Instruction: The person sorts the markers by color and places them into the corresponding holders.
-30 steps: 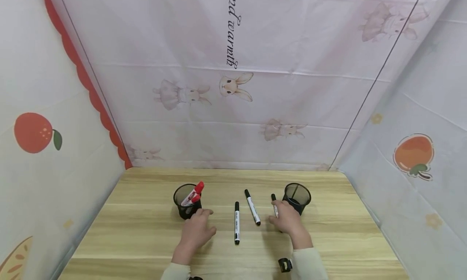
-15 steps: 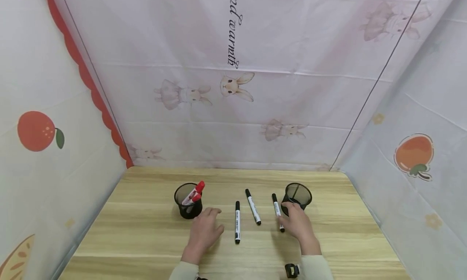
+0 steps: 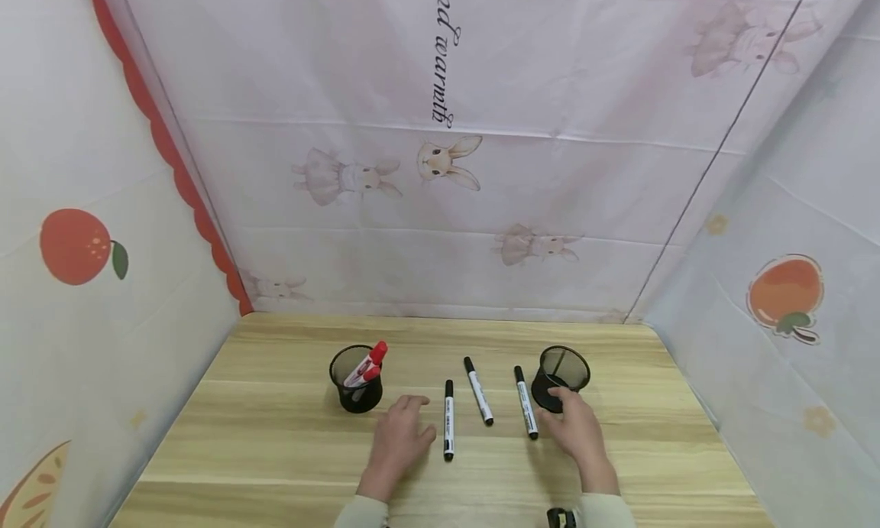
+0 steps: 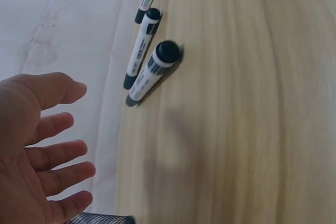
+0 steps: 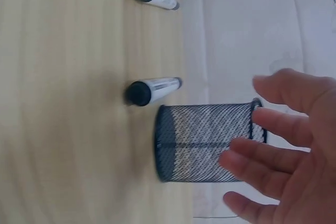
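Note:
Three white markers with black caps lie on the table: a left marker (image 3: 449, 421), a middle marker (image 3: 479, 391) and a right marker (image 3: 525, 403). My left hand (image 3: 400, 440) hovers just left of the left marker, holding nothing, its fingers loosely bent in the left wrist view. On the right, my right hand (image 3: 576, 434) is beside the right marker and in front of a black mesh pen cup (image 3: 561, 367), which it partly covers. Its fingers are spread and hold nothing; the right wrist view has them before the mesh cup (image 5: 205, 142).
Another black mesh pen cup (image 3: 356, 379) stands at the left with red-capped markers (image 3: 367, 364) leaning in it. The wooden table (image 3: 275, 436) is bounded by printed cloth walls (image 3: 385, 268) at the back and both sides.
My right hand has drawn away from the right marker, moving right and slightly nearer me. My left hand has shifted right, from the left cup toward the left marker. The markers stay in place.

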A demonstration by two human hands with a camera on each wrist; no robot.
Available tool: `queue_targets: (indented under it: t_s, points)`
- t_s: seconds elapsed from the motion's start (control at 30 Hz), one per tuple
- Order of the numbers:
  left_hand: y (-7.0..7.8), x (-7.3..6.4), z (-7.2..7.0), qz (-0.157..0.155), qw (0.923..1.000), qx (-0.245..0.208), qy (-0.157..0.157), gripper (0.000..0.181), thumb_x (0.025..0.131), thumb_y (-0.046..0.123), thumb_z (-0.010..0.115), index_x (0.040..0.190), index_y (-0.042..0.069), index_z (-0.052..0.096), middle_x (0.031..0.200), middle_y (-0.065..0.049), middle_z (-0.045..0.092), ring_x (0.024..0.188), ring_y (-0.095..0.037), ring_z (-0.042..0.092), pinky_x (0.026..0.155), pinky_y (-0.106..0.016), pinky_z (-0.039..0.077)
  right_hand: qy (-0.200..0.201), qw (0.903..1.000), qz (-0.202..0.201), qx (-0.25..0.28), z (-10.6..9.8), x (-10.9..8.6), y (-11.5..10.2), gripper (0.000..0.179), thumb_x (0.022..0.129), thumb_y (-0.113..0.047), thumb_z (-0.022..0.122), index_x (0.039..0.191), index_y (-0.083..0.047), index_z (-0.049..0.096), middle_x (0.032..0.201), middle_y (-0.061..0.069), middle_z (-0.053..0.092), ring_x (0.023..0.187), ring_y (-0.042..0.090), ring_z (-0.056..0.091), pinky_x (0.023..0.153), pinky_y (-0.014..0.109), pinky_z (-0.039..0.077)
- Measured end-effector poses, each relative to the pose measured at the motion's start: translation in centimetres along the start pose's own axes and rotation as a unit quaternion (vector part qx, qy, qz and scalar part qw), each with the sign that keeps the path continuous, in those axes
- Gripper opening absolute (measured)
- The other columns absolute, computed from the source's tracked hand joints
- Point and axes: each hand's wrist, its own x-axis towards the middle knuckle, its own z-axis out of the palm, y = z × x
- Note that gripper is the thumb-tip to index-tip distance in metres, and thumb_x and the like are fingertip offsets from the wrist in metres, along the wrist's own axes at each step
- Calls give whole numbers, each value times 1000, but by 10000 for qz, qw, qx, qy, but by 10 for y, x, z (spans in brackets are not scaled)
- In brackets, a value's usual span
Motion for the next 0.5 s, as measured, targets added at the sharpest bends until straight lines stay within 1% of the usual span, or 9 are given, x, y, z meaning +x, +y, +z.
queue_targets:
  t_s: [0.1,0.2,0.3,0.4,0.5]
  points:
    - [2,0,6,-129,9997,-181,39,39,72,19,76,107,7,64,104,-10,62,93,-29,60,78,-46,48,243,9992,229,237,1,-2,7,36,82,-13,68,113,4,59,108,25,60,98,39,57,80,52,45]
    - [3,-1,10,-392,9984,-416,31,39,72,18,75,108,7,63,104,-10,62,93,-29,59,79,-46,47,565,9961,436,513,3,-4,12,32,83,-9,65,112,4,59,107,23,61,94,36,59,80,50,45]
    - [5,0,12,-614,9965,-563,-9,39,73,17,74,109,6,63,103,-10,61,90,-29,59,79,-45,47,907,9913,557,769,6,-5,17,31,83,-7,63,111,5,58,105,22,61,92,37,59,79,49,45]
    - [5,0,14,-706,9958,-581,-44,40,72,17,73,109,7,63,102,-9,61,87,-28,59,76,-45,48,1185,9860,674,964,10,-4,22,32,82,-6,62,111,5,56,102,23,61,92,38,59,78,49,45]
    - [6,1,16,-726,9957,-574,-84,40,72,18,73,109,7,63,101,-9,60,85,-27,59,76,-44,48,1330,9818,848,1056,13,-2,26,36,79,-8,65,111,6,54,103,24,59,93,38,58,79,49,45]
